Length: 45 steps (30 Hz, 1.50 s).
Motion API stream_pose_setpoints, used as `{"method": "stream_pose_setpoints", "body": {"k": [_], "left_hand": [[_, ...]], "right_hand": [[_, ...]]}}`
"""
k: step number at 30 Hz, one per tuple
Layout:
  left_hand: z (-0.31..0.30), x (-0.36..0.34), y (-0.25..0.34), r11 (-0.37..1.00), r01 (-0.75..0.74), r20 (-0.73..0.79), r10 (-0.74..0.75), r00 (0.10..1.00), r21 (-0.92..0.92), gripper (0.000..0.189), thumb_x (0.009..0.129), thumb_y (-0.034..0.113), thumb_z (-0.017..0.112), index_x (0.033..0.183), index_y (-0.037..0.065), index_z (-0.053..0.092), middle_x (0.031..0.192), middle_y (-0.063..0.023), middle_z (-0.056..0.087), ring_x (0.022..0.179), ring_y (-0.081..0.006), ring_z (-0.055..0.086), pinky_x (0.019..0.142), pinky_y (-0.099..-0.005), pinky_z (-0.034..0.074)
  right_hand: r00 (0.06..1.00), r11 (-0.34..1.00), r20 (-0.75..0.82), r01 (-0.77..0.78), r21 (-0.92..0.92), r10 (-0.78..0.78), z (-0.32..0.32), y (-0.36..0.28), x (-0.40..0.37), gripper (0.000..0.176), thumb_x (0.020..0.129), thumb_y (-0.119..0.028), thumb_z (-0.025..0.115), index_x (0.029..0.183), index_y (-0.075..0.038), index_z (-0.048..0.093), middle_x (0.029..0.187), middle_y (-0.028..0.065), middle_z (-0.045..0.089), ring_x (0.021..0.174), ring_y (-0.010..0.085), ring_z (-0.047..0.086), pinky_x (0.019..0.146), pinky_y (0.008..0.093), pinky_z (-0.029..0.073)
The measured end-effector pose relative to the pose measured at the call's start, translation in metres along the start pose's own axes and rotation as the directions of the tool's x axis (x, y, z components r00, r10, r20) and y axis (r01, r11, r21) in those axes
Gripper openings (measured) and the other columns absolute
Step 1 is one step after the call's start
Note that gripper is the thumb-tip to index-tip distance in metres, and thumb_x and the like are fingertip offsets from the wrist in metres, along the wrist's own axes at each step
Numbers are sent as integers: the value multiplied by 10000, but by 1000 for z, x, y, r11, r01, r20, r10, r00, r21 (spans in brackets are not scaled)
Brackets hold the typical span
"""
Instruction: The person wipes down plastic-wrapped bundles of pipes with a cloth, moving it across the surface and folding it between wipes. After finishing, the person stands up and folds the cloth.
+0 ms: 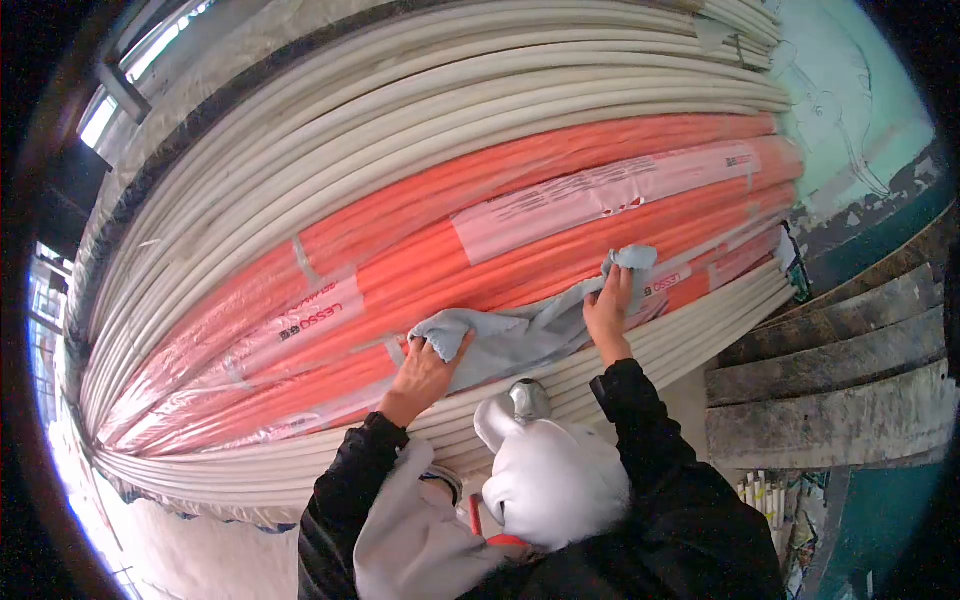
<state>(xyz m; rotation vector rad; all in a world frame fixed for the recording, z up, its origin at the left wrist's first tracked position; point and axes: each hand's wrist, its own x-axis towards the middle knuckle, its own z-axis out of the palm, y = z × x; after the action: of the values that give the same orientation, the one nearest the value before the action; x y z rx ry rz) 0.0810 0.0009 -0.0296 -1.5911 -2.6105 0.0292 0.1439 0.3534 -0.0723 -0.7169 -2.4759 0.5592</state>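
A grey-blue cloth [520, 345] stretches between my two hands over orange pipes [560, 262] in clear plastic wrapping. My left hand [425, 380] grips the cloth's bunched left end, its fingers curled into the fabric. At the other end, my right hand [610, 312] has its fingers closed on a folded part of the cloth. The middle of the cloth sags between the hands and lies near the lower edge of the orange bundles. Printed LESSO labels [318, 312] show through the plastic.
Long white pipes [440, 80] are stacked behind the orange bundles, and more white pipes [300, 455] run along the near side. Dark worn boards [830, 400] lie at the right, by a pale green wall [850, 100]. A white rounded thing [555, 480] is close to my body.
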Motion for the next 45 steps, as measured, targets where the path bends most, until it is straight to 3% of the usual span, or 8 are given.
{"method": "stream_pose_setpoints", "body": {"k": [6, 10, 12, 20, 23, 24, 30, 45], "left_hand": [[10, -7, -5, 999, 12, -147, -18, 989, -38, 695, 842, 80, 560, 1522, 54, 422, 1386, -224, 518, 1237, -404, 510, 1100, -572, 356], [15, -21, -12, 992, 100, -98, -107, 989, -71, 697, 829, 60, 568, 1512, 48, 431, 1397, -242, 507, 1272, -432, 484, 1156, -585, 303], [15, -26, -14, 989, 120, -68, -126, 990, -83, 736, 818, 37, 569, 1533, 60, 398, 1422, -268, 485, 1310, -475, 450, 1194, -611, 242], [10, -24, -10, 988, 127, -152, -139, 979, -85, 626, 826, 45, 562, 1449, 30, 504, 1404, -233, 509, 1300, -429, 471, 1183, -582, 292], [18, -25, -11, 982, 138, -151, -156, 976, -128, 592, 823, 37, 564, 1414, 17, 536, 1402, -233, 511, 1310, -420, 470, 1189, -560, 294], [22, -26, -12, 979, 143, -142, -163, 976, -143, 581, 822, 34, 565, 1402, 12, 546, 1402, -233, 512, 1312, -416, 471, 1191, -552, 295], [19, -25, -13, 977, 131, -183, -162, 970, -171, 551, 821, 23, 560, 1371, -10, 564, 1389, -227, 523, 1314, -403, 473, 1191, -539, 300], [28, -27, -14, 977, 131, -163, -158, 974, -166, 517, 811, 61, 570, 1322, -11, 601, 1297, -215, 600, 1295, -388, 502, 1192, -524, 310]], "right_hand": [[1000, 999, -19, 25, 25, -24, 10, 9, 1, 796, 746, -8, 756, 1450, 64, 392, 1501, 278, 362, 1426, 463, 322, 1176, 487, 315], [986, 984, -23, 165, -66, -166, 9, 6, 19, 711, 704, -7, 752, 1363, 52, 491, 1383, 265, 468, 1318, 452, 436, 1100, 484, 390], [995, 993, 55, 83, -85, -79, 3, 5, 29, 655, 684, -11, 752, 1301, 41, 539, 1312, 248, 512, 1258, 435, 481, 1062, 474, 417], [974, 960, 116, 215, -181, -196, -12, 4, 38, 530, 680, -63, 749, 1195, -21, 630, 1208, 175, 609, 1192, 393, 544, 1064, 472, 418], [968, 966, 118, 233, -112, -220, 0, -8, 28, 477, 671, -50, 745, 1136, -23, 641, 1162, 171, 621, 1150, 390, 564, 1032, 473, 438], [948, 945, 40, 319, -78, -317, 4, -14, 23, 432, 659, -29, 731, 1082, -25, 643, 1124, 173, 618, 1114, 388, 571, 982, 486, 454], [920, 922, 86, 374, 101, -383, 11, -74, -14, 415, 670, 4, 685, 1081, -19, 637, 1072, 169, 603, 1077, 389, 568, 925, 491, 455], [671, 727, 297, 566, 388, -680, 40, -156, -72, 504, 732, 32, 629, 1234, 7, 591, 1220, 179, 554, 1151, 395, 533, 1006, 473, 435]]}}
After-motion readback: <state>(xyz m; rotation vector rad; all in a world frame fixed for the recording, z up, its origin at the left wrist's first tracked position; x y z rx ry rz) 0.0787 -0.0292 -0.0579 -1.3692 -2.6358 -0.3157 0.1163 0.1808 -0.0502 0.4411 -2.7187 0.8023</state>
